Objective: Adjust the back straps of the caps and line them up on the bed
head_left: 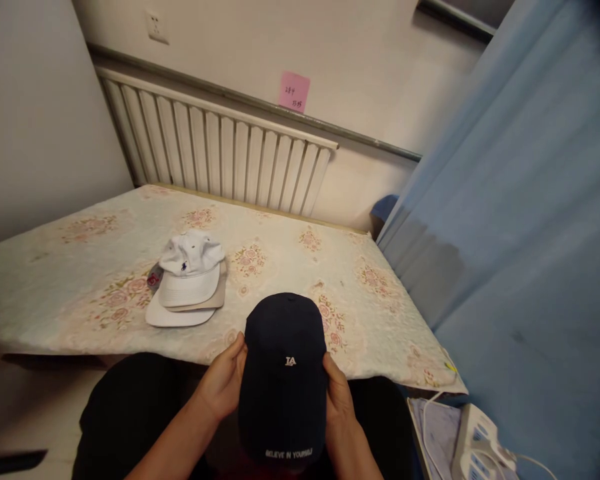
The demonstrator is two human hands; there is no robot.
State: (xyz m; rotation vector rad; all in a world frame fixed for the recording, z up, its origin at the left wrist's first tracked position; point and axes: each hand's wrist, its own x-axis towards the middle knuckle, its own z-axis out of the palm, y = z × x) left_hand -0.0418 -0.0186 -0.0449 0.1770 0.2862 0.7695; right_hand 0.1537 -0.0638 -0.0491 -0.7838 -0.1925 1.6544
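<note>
I hold a dark navy cap between both hands over my lap, its brim toward me and small white lettering on the front and brim edge. My left hand grips its left side with the fingers curled round the edge. My right hand clasps the right side the same way. On the bed ahead lies a stack of caps, a white cap on top of other light-coloured ones.
The bed has a pale floral quilt. A white radiator runs along the wall behind it, with a pink note above. A blue curtain hangs at the right. A white device with cables sits at the lower right.
</note>
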